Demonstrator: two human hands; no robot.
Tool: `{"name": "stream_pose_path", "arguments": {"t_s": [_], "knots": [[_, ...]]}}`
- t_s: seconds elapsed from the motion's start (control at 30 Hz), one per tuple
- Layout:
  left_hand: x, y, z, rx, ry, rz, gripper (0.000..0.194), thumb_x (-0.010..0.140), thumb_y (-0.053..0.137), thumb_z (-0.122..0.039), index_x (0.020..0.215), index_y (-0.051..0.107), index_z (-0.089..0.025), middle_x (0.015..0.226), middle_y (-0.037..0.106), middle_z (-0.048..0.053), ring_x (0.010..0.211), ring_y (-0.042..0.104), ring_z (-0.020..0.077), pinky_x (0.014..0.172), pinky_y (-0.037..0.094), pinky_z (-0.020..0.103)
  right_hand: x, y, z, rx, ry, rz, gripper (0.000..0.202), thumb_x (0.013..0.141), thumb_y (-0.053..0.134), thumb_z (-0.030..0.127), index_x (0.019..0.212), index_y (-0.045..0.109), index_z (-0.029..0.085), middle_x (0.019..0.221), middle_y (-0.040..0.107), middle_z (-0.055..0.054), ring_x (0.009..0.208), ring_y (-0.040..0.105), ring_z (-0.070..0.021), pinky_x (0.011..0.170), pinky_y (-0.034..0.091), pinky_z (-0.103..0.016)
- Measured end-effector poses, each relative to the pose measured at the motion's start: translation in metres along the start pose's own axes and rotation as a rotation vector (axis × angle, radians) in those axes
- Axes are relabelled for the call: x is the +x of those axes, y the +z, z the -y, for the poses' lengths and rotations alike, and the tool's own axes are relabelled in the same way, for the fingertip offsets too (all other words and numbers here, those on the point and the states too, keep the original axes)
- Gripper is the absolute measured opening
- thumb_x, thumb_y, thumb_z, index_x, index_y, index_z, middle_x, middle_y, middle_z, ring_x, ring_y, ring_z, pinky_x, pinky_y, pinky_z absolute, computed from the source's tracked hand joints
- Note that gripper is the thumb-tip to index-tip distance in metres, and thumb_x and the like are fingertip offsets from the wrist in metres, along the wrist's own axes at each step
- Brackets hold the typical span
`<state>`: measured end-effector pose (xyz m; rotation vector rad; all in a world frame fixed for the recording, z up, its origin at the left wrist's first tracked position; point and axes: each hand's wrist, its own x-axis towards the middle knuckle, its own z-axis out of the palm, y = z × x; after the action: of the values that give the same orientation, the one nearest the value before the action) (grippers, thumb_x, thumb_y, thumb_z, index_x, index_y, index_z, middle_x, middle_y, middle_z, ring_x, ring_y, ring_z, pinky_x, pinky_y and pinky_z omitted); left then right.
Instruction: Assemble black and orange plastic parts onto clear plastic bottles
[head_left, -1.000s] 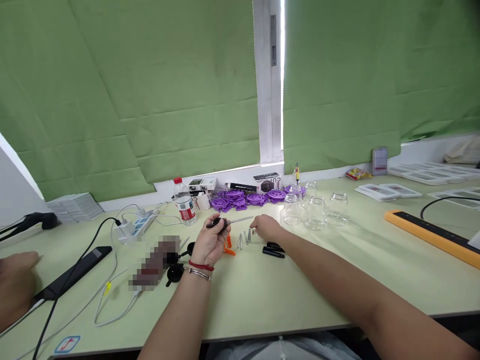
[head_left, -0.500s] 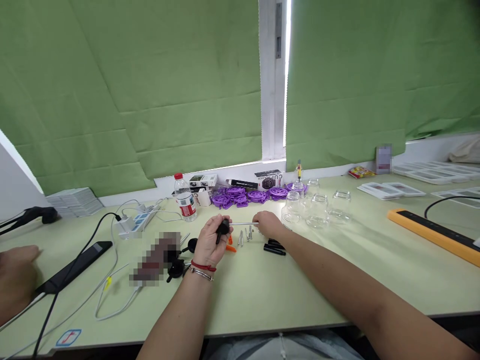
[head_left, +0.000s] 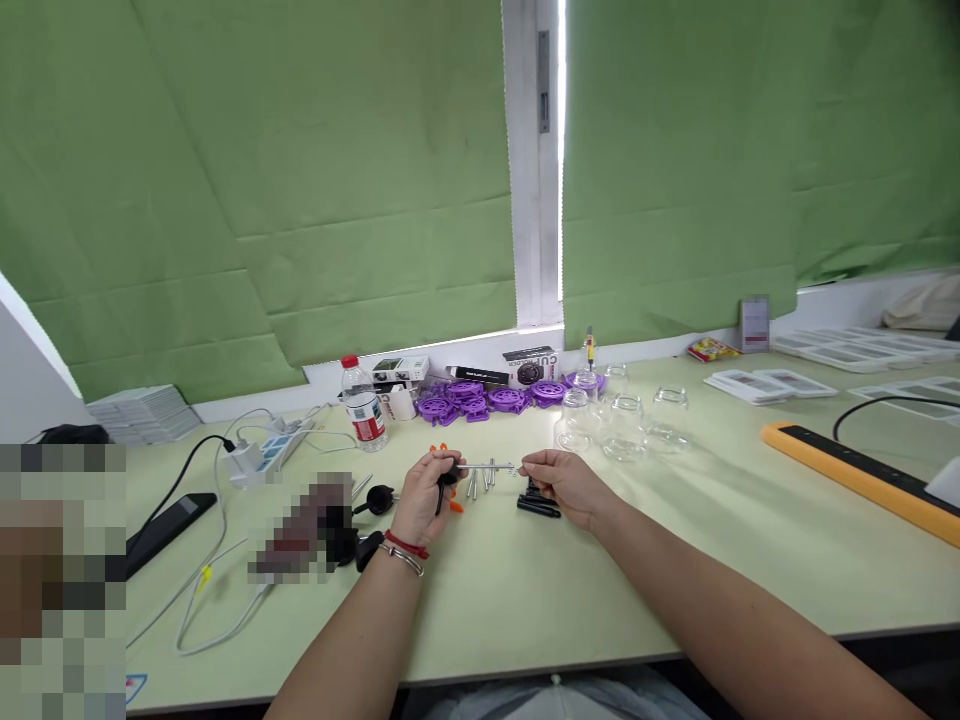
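Observation:
My left hand [head_left: 421, 497] is closed round a black knob-like part [head_left: 448, 476] from which a thin metal rod [head_left: 484, 466] points right. Close to the rod's free end, my right hand [head_left: 559, 480] has its fingertips pinched together; whatever they hold is too small to name. Under the rod lie several metal pins [head_left: 472, 484], with an orange part [head_left: 456, 506] beside my left hand. Black tubes [head_left: 538, 506] rest just below my right fingers. More black knob parts [head_left: 378, 499] lie left of my left wrist.
Purple parts [head_left: 466, 396], a bottle [head_left: 365, 405] and boxes [head_left: 531, 368] line the back. Glass jars [head_left: 624, 425] stand right of centre. A power strip [head_left: 274, 450] and cables are left; an orange-edged bar [head_left: 862, 480] is right.
My right hand has moved off the rod to just beyond its tip, and the rod's end is now visible. The whole view has shifted slightly.

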<state>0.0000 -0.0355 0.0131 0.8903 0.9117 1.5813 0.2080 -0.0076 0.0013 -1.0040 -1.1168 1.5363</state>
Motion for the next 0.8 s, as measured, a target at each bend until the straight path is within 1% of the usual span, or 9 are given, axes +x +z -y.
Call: {"name": "stream_pose_path", "arguments": {"t_s": [0.1,0.2,0.3,0.43,0.53,0.6,0.67,0.73,0.8], "knots": [[-0.0007,0.0020,0.0019,0.010,-0.014,0.003,0.014,0.060,0.066,-0.019,0.073,0.065,-0.013,0.074,0.064,0.003,0.067,0.060,0.0118,0.068,0.048,0.025,0.0000,0.0012,-0.0024,-0.030,-0.033,0.034,0.022,0.057,0.071,0.024,0.074,0.062,0.014,0.066,0.064,-0.002,0.047,0.035,-0.0050,0.046,0.026,-0.022],[-0.0016,0.0041,0.0020,0.022,-0.020,0.001,0.014,0.060,0.066,-0.020,0.073,0.065,-0.014,0.074,0.063,0.002,0.065,0.060,0.0106,0.066,0.048,0.023,-0.0001,0.0009,-0.0050,-0.041,-0.048,0.062,0.023,0.059,0.070,0.026,0.076,0.063,0.014,0.069,0.065,-0.003,0.047,0.033,-0.0045,0.047,0.026,-0.022],[-0.0023,0.0057,0.0028,0.030,-0.022,-0.005,0.014,0.061,0.066,-0.021,0.074,0.065,-0.015,0.076,0.063,0.001,0.065,0.060,0.0103,0.068,0.048,0.024,0.0004,-0.0006,-0.0073,-0.048,-0.060,0.076,0.023,0.060,0.070,0.029,0.077,0.063,0.014,0.071,0.066,-0.003,0.047,0.033,-0.0047,0.047,0.026,-0.022],[-0.0032,0.0065,0.0054,0.036,-0.020,-0.011,0.014,0.062,0.065,-0.023,0.074,0.064,-0.015,0.079,0.063,0.003,0.071,0.061,0.0119,0.073,0.049,0.026,0.0012,-0.0018,-0.0079,-0.060,-0.074,0.074,0.026,0.060,0.071,0.032,0.077,0.062,0.014,0.070,0.066,-0.003,0.047,0.033,-0.0047,0.047,0.026,-0.022],[-0.0047,0.0062,0.0062,0.079,-0.007,0.016,0.014,0.064,0.063,-0.025,0.075,0.063,-0.016,0.084,0.063,0.004,0.074,0.061,0.0134,0.073,0.050,0.027,-0.0005,-0.0014,-0.0050,-0.071,-0.078,0.064,0.026,0.059,0.070,0.032,0.076,0.062,0.014,0.069,0.065,-0.002,0.047,0.033,-0.0049,0.047,0.026,-0.022],[-0.0060,0.0057,0.0056,0.145,-0.010,0.054,0.015,0.067,0.059,-0.027,0.077,0.062,-0.016,0.085,0.063,0.004,0.076,0.061,0.0154,0.066,0.051,0.027,-0.0023,-0.0009,-0.0019,-0.075,-0.084,0.050,0.025,0.059,0.070,0.032,0.075,0.062,0.014,0.067,0.064,-0.001,0.047,0.033,-0.0050,0.048,0.027,-0.022],[-0.0070,0.0051,0.0049,0.237,-0.034,0.073,0.018,0.069,0.056,-0.027,0.082,0.060,-0.017,0.082,0.061,0.004,0.073,0.061,0.0166,0.053,0.048,0.024,-0.0035,-0.0009,0.0006,-0.082,-0.094,0.035,0.024,0.059,0.070,0.031,0.074,0.062,0.014,0.066,0.063,-0.001,0.048,0.034,-0.0054,0.048,0.027,-0.023],[-0.0074,0.0044,0.0047,0.322,-0.068,0.069,0.020,0.070,0.053,-0.028,0.086,0.058,-0.018,0.076,0.059,0.003,0.063,0.059,0.0149,0.041,0.039,0.020,-0.0036,-0.0014,0.0017,-0.099,-0.098,0.023,0.024,0.059,0.070,0.031,0.074,0.063,0.014,0.066,0.063,-0.001,0.050,0.036,-0.0060,0.049,0.027,-0.023],[-0.0074,0.0037,0.0055,0.373,-0.096,0.073,0.020,0.072,0.051,-0.031,0.087,0.057,-0.019,0.070,0.057,0.001,0.052,0.054,0.0120,0.036,0.030,0.018,-0.0028,-0.0024,0.0013,-0.124,-0.096,0.015,0.024,0.059,0.069,0.031,0.074,0.063,0.014,0.067,0.064,-0.002,0.051,0.039,-0.0068,0.050,0.028,-0.023]]}}
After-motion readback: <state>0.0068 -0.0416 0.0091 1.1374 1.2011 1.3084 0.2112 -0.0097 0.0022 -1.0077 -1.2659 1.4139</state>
